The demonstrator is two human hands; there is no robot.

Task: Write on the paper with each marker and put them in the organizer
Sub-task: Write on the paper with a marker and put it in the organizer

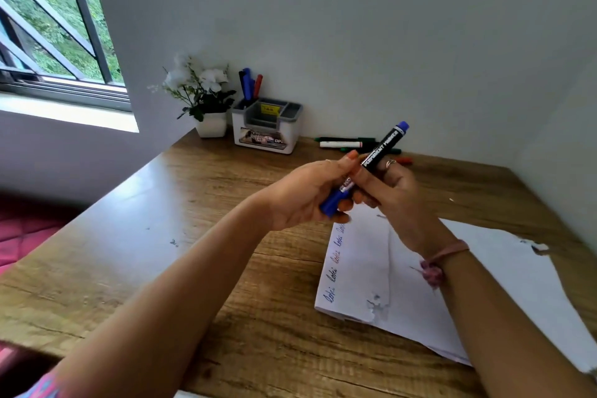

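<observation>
i see both hands raised over the paper (371, 271): my left hand (303, 195) curls round the blue cap (331, 203), my right hand (392, 200) pinches the marker (382, 145) barrel. the organizer (268, 129) sits by the wall, three markers (248, 84) standing in it.

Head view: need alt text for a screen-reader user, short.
Over a wooden desk, a person's left hand grips the blue cap and the right hand the black barrel of a permanent marker, above a paper with handwritten words. Against the wall, an organizer holds three markers; loose markers lie beside it.
</observation>
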